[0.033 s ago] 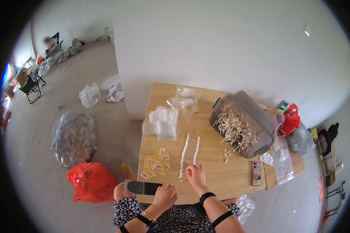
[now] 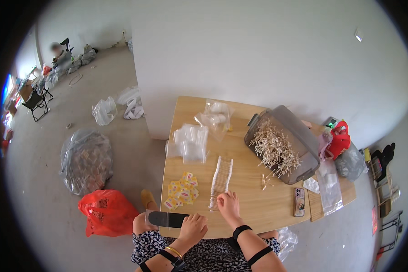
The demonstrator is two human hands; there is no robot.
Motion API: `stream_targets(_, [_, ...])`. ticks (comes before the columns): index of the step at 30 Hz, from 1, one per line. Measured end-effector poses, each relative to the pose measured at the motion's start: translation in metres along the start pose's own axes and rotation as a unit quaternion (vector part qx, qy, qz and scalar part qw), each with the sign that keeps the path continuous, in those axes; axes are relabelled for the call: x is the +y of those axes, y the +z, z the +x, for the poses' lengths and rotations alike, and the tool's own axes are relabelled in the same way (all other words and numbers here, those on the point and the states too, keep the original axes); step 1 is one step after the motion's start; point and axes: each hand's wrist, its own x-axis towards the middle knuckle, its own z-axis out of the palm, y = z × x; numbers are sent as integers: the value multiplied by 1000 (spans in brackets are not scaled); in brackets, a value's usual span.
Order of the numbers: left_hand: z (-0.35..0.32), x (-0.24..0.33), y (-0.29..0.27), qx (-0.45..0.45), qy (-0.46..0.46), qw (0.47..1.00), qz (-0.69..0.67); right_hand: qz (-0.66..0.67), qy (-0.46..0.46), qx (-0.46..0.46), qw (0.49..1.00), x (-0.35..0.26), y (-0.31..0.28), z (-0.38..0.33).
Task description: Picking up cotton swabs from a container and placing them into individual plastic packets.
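Near the table's front edge, my left hand (image 2: 194,226) is closed on a flat black paddle-like strip (image 2: 161,219) with a rounded end. Clear plastic covers the strip's far left part, which juts past the table edge. A neat row of cotton swabs (image 2: 221,174) lies side by side on the wood. My right hand (image 2: 229,205) rests at the near end of that row, fingers curled and bunched at the swabs; whether it grips any is hidden. Left of the row is a scatter of small yellow and white cards (image 2: 182,191).
A tipped grey plastic bin (image 2: 306,147) spills loose cotton swabs (image 2: 275,147) at the table's right. Clear bags (image 2: 189,143) lie farther back on the table (image 2: 254,206). A phone (image 2: 298,202) sits near the right edge. A red bag (image 2: 106,213) and a grey bag (image 2: 87,158) stand on the floor.
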Motion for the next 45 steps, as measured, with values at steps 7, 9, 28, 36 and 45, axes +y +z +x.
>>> stream_targets(7, [15,5,16,19,56,992,109,30,-32,11,999,-8,-4,-15])
stream_targets(9, [22,6,24,-24,54,979,193,29,-28,-1,999,-8,-7,-17])
stream_targets(28, [39,11,38,-108,82,946,294,-23,-23,8,999,18,-38,-72])
stream_targets(36, [37,-13,39,-45,16,962,270,-75,-26,-81,994,8,-24,-80])
stream_targets(45, [43,-2,44,-65,7,976,210,-98,-42,-57,993,-1,-3,-76])
